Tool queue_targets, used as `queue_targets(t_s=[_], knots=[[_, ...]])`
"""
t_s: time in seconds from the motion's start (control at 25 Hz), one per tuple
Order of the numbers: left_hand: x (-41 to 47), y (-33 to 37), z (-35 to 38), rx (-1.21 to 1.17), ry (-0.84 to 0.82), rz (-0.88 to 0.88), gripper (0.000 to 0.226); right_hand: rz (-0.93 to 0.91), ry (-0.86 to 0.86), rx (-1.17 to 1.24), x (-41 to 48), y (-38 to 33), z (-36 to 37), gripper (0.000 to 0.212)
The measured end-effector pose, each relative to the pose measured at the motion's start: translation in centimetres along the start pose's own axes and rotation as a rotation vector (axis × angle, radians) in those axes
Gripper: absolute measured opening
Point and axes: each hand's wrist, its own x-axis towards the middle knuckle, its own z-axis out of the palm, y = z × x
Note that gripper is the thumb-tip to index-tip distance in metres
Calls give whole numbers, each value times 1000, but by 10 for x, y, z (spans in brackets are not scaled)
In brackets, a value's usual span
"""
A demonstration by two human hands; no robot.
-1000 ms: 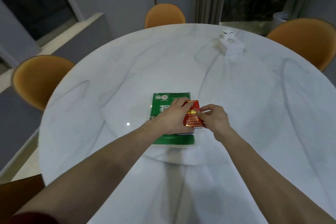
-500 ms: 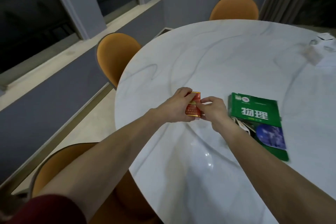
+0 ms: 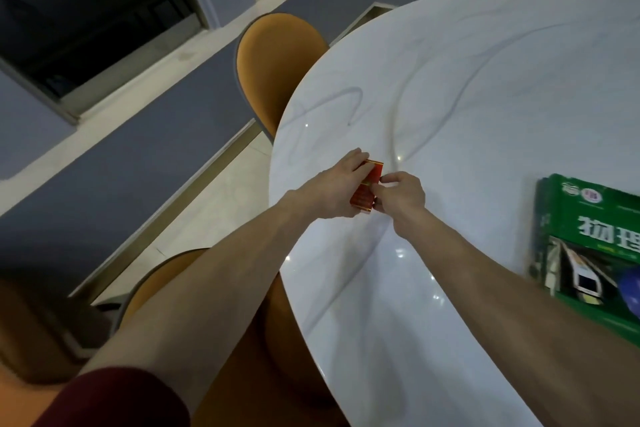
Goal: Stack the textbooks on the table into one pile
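Head view: left hand (image 3: pixel 334 189) and right hand (image 3: pixel 401 191) are both closed on a small red booklet (image 3: pixel 367 189), one at each side edge, holding it tilted just above the white marble tabletop (image 3: pixel 467 87) near its left rim. Green textbooks (image 3: pixel 588 253) lie stacked flat on the tabletop well apart to the right, partly cut by the frame edge. An orange chair (image 3: pixel 277 69) stands beyond the rim, another below the left forearm.
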Motion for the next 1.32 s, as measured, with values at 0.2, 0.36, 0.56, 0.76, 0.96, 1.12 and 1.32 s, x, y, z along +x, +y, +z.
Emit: queue_targets(t_s=[0.2, 0.36, 0.56, 0.76, 0.96, 1.12, 1.32], knots=[[-1, -42, 34, -46, -39, 9, 78, 71, -21, 30, 31, 27, 35, 11], [-3, -58, 64, -103, -65, 48, 73, 120, 23, -42, 41, 49, 51, 28], [4, -69, 81, -112, -115, 101, 77, 152, 44, -86, 51, 67, 56, 32], [9, -77, 94, -128, -183, 84, 79, 97, 76, -152, 59, 77, 65, 32], [12, -82, 102, -108, -210, 100, 78, 125, 114, -155, 64, 87, 70, 32], [16, -84, 100, -100, -224, 119, 78, 154, 123, -123, 63, 85, 72, 28], [13, -81, 101, -117, -204, 104, 78, 157, 95, -120, 61, 83, 68, 27]])
